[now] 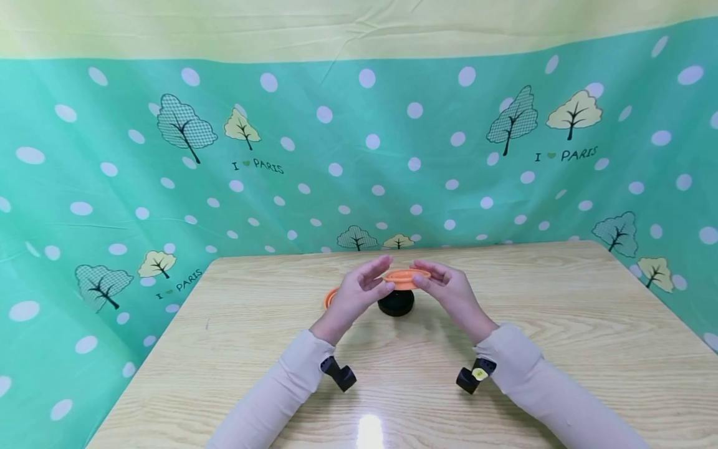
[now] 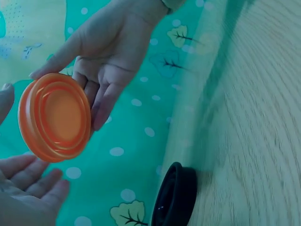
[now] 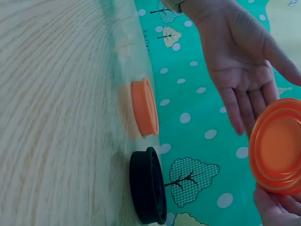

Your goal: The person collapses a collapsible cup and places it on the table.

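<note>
An orange round piece with concentric ridges, like a flattened collapsible silicone cup, is held above the table. My right hand pinches its right side, thumb in front and fingers behind. My left hand is at its left edge with fingers extended; in the left wrist view a gap shows between those fingers and the orange piece. Below, a black round ridged piece rests on the table. In the right wrist view a second orange round piece stands beside the black one; my left hand partly hides it in the head view.
The pieces are on a light wood-grain table. Behind it hangs a green dotted curtain with printed trees, meeting the table's far edge. Black wrist cameras sit on both sleeves. Light reflects off the near tabletop.
</note>
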`<state>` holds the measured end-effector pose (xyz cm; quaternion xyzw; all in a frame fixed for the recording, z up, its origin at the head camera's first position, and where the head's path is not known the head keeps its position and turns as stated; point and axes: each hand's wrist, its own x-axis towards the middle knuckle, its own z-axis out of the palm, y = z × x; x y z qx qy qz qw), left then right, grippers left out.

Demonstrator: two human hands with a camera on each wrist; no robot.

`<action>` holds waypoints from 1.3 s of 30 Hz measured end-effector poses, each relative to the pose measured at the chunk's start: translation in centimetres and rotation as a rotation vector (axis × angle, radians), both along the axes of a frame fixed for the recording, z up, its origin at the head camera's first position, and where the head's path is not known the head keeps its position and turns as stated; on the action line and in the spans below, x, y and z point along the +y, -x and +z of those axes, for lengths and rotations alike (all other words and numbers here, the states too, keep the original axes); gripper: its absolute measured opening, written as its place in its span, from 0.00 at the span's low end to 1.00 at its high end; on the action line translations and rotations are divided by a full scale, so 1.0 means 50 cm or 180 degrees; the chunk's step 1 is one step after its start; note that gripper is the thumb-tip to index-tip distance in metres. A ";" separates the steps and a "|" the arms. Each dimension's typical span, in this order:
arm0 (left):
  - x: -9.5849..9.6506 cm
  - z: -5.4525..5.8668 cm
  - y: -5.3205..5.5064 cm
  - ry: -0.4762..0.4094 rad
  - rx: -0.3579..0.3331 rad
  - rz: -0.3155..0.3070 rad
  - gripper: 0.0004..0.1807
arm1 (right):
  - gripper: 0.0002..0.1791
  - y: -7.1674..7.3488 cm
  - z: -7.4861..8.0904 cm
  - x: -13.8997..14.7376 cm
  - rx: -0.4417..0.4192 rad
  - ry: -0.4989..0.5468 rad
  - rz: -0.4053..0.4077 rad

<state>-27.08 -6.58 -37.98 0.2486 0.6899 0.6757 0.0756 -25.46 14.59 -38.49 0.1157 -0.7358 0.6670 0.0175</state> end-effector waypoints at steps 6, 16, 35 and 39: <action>0.002 -0.006 0.001 0.0104 -0.0336 -0.0367 0.41 | 0.33 -0.003 0.001 -0.005 0.0232 0.0240 0.0142; 0.006 -0.012 -0.002 -0.0005 -0.0298 -0.0476 0.42 | 0.37 -0.010 -0.002 -0.002 0.0574 0.0302 0.0514; 0.018 0.033 -0.037 0.0270 -0.0036 -0.0229 0.41 | 0.49 -0.008 -0.008 0.016 0.0491 -0.0303 0.0777; 0.022 0.011 -0.024 0.0295 -0.0023 -0.0229 0.44 | 0.50 -0.011 -0.009 0.019 0.0523 -0.0366 0.0763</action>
